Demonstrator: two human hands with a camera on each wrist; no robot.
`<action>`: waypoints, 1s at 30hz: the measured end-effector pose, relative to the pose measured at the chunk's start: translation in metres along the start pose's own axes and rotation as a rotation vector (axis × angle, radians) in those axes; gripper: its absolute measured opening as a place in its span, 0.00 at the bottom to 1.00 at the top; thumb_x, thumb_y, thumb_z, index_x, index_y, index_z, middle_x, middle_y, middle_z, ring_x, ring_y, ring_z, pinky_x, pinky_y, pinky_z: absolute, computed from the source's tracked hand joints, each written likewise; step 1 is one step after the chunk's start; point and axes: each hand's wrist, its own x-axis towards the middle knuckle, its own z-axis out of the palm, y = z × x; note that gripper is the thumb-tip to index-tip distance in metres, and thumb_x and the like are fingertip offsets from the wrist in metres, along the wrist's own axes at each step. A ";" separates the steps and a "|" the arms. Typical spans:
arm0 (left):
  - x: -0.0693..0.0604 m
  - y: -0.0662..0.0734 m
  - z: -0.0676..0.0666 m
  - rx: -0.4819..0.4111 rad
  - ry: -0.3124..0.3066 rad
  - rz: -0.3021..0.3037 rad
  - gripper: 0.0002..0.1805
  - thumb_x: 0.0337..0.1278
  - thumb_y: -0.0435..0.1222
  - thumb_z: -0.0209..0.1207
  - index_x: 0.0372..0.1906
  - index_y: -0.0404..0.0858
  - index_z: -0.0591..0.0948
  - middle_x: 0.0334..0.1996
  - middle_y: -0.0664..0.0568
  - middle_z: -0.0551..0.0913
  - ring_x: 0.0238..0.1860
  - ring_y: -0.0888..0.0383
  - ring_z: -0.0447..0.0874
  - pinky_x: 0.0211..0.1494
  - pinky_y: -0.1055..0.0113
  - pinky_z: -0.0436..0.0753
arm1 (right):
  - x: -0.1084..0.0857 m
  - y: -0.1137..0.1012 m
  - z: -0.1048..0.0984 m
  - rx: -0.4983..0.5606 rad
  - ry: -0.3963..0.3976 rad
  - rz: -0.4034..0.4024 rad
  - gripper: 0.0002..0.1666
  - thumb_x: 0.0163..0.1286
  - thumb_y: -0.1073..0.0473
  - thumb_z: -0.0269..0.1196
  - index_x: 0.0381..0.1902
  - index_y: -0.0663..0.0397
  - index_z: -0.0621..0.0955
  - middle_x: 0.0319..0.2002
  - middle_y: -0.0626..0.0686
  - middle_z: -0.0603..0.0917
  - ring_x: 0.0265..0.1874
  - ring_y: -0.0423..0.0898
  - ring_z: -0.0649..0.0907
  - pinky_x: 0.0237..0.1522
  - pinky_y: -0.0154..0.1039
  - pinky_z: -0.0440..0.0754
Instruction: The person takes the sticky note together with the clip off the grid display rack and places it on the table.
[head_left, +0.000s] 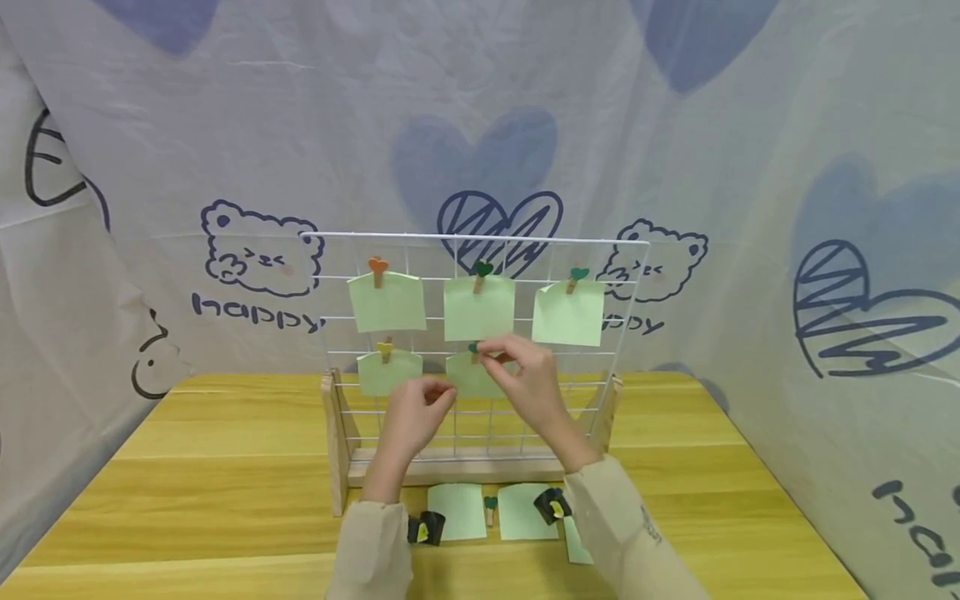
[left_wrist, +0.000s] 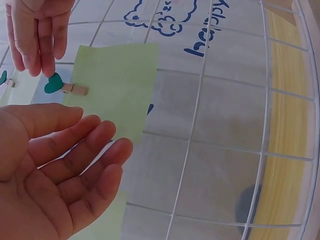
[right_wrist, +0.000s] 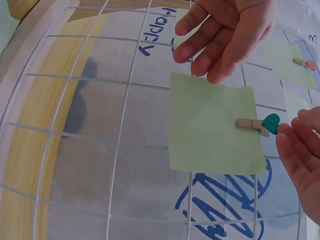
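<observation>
Right sleeve (head_left: 622, 521) nearest; right hand (head_left: 527, 379) loose beside heart clip (right_wrist: 257, 124), left hand (head_left: 415, 417) relaxed, empty. Note (right_wrist: 210, 127) looks light, limp; pinch its edge.

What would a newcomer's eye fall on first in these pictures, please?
Probably the white grid standing on the table, five green notes clipped to it in two rows. Next, the right hand at a green clip in the lower row, the left hand nearby. Behind hangs a sheet with blue hearts.

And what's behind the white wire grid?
A pale cloth with blue drawings, plus some wooden table. The clipped green notes hide whatever is straight behind them.
</observation>
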 end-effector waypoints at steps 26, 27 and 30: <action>0.006 0.006 -0.001 -0.061 0.149 -0.022 0.07 0.53 0.31 0.56 0.31 0.30 0.82 0.29 0.44 0.82 0.31 0.52 0.79 0.32 0.62 0.79 | 0.006 0.004 0.006 -0.102 0.004 0.014 0.06 0.50 0.78 0.61 0.27 0.69 0.81 0.28 0.60 0.83 0.25 0.49 0.82 0.29 0.25 0.77; 0.006 0.006 -0.001 -0.067 0.153 -0.020 0.07 0.53 0.31 0.56 0.31 0.30 0.82 0.29 0.44 0.81 0.31 0.52 0.79 0.32 0.62 0.79 | 0.006 0.004 0.006 -0.106 0.001 0.013 0.06 0.50 0.78 0.61 0.27 0.69 0.81 0.28 0.60 0.83 0.25 0.49 0.82 0.29 0.26 0.77; 0.006 0.006 0.000 -0.077 0.168 -0.006 0.07 0.52 0.31 0.56 0.31 0.30 0.82 0.29 0.45 0.82 0.32 0.52 0.79 0.31 0.62 0.78 | 0.007 0.006 0.006 -0.117 -0.004 0.016 0.06 0.50 0.78 0.61 0.27 0.69 0.81 0.28 0.60 0.83 0.26 0.49 0.82 0.29 0.27 0.78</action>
